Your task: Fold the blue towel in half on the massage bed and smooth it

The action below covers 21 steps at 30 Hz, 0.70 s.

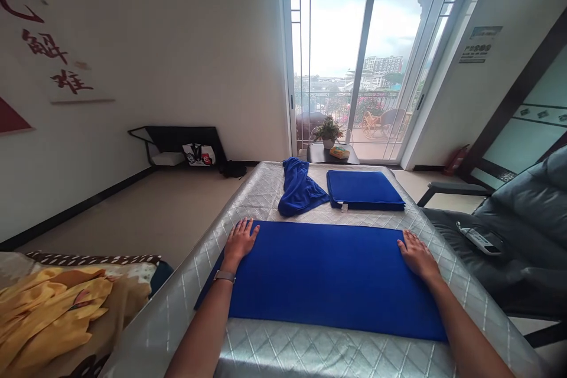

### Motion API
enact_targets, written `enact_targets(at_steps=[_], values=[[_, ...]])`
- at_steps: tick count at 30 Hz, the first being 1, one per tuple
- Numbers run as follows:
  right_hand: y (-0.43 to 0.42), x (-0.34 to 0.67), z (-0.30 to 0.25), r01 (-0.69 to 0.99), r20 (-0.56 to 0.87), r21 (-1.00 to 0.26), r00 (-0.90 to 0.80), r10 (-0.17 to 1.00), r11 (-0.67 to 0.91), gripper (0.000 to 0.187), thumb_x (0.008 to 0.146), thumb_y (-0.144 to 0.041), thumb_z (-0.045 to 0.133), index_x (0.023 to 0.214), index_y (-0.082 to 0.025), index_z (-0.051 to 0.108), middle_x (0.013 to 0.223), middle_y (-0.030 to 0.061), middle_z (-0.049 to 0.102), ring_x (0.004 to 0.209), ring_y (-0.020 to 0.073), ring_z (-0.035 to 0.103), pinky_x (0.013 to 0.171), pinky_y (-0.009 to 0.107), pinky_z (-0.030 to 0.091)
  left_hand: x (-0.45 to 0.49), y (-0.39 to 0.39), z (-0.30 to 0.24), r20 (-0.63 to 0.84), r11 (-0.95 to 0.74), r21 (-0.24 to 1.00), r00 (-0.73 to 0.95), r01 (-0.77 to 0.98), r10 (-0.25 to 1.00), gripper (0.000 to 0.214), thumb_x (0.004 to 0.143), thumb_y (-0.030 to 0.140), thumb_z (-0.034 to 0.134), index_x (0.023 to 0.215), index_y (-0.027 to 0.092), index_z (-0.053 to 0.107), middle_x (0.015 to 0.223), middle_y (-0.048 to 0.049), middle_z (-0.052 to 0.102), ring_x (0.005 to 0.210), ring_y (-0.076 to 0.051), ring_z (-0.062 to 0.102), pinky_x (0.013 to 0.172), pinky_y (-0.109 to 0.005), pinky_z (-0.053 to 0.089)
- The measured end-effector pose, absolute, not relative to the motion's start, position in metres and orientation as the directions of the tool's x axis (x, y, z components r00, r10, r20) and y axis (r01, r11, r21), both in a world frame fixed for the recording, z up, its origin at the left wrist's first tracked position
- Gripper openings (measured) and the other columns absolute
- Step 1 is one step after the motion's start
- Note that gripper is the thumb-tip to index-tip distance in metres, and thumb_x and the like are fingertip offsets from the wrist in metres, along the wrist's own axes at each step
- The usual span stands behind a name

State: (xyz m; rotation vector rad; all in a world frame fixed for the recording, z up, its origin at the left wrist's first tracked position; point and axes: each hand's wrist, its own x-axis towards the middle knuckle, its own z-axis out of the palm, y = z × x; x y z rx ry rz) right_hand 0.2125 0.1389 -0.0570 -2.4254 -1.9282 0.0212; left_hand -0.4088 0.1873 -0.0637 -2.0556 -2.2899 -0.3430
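Note:
A blue cloth, folded into a long flat rectangle, lies across the quilted silver-grey table cover. On its far left corner my left hand rests flat, fingers stretched out, with a band on the wrist. My right hand lies at the far right corner with its fingers extended. Beyond the cloth, a neatly folded blue stack with a small white tag sits on the right. To its left is a crumpled blue cloth, touching or nearly touching the stack.
A dark padded armchair with a white remote-like device stands close on the right. Yellow clothing is heaped at the lower left. Behind the table, a small stand holds a potted plant before sliding glass doors.

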Motion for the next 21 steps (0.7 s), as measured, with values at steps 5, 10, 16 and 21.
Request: enact_targets(at_steps=[5,10,16,21], values=[[0.137,0.204,-0.053,0.974,0.046,-0.076,0.219,0.975,-0.215,0.069,0.101,-0.043,0.017,0.159,-0.007,0.026,0.167,0.0103,0.024,0.153,0.0226,0.020,0.125,0.041,0.014,-0.408,0.188,-0.062,0.122,0.111,0.114,-0.125,0.987,0.985,0.073,0.103,0.061,0.018,0.158,0.016,0.032,0.165,-0.0126,0.027,0.153,-0.028,0.024,0.124,-0.048,0.017],[0.134,0.200,-0.047,0.969,0.036,-0.085,0.234,0.971,-0.231,0.069,0.101,-0.043,0.015,0.159,-0.007,0.025,0.167,0.0096,0.023,0.153,0.0232,0.020,0.125,0.041,0.014,-0.407,0.189,-0.047,-0.011,0.131,0.055,-0.131,0.990,0.991,0.072,0.103,0.059,0.019,0.160,0.015,0.026,0.166,-0.0137,0.022,0.153,-0.029,0.021,0.123,-0.051,0.018],[0.132,0.196,-0.044,0.968,0.051,-0.094,0.236,0.970,-0.231,0.068,0.101,-0.043,0.017,0.159,-0.007,0.026,0.167,0.0101,0.024,0.153,0.0234,0.022,0.125,0.041,0.015,-0.372,0.193,-0.028,0.108,0.179,-0.072,-0.171,0.981,0.979,0.080,0.101,0.064,0.020,0.154,0.006,0.039,0.160,-0.0218,0.035,0.151,-0.034,0.026,0.123,-0.054,0.014],[0.134,0.197,-0.045,0.968,0.040,-0.086,0.239,0.970,-0.235,0.068,0.101,-0.042,0.016,0.159,-0.007,0.025,0.167,0.0097,0.024,0.153,0.0229,0.020,0.125,0.039,0.013,-0.270,0.186,-0.025,0.147,-0.170,0.030,0.164,0.985,0.975,0.071,0.103,0.059,0.017,0.153,0.015,0.043,0.161,-0.0140,0.037,0.151,-0.028,0.029,0.123,-0.046,0.022]])
